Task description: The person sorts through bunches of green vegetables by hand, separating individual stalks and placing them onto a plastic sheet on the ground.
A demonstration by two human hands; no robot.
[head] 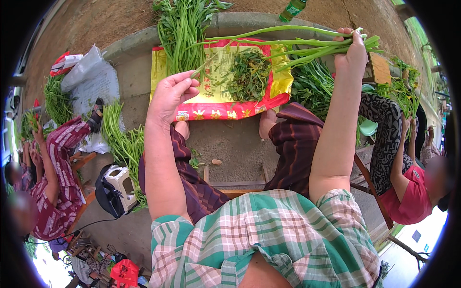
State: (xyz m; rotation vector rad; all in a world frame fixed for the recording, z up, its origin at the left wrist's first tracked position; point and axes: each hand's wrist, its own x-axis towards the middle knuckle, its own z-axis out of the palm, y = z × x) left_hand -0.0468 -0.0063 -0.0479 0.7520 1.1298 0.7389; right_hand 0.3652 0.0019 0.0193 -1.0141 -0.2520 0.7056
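Observation:
In my right hand (350, 54), raised at the upper right, I grip several long green leafy-vegetable stems (306, 44) by one end; their tips stretch left over a spread sack. Between the thumb and fingertips of my left hand (174, 93) is a thin, pale stem piece (204, 67). Under both hands lies the yellow and red printed plastic sack (218, 91), which bears writing. A heap of wilted leaf scraps (250, 73) sits on its right half. A bundle of long green stems (185, 39) lies across its upper left.
Leafy greens (313, 79) lie right of the sack, and cut stems (124, 140) to my left. A green bottle (292, 10) stands beyond the concrete kerb (237, 22). A black and cream object (119, 187) is on the ground. People sit on both sides, one in a red shirt (410, 194).

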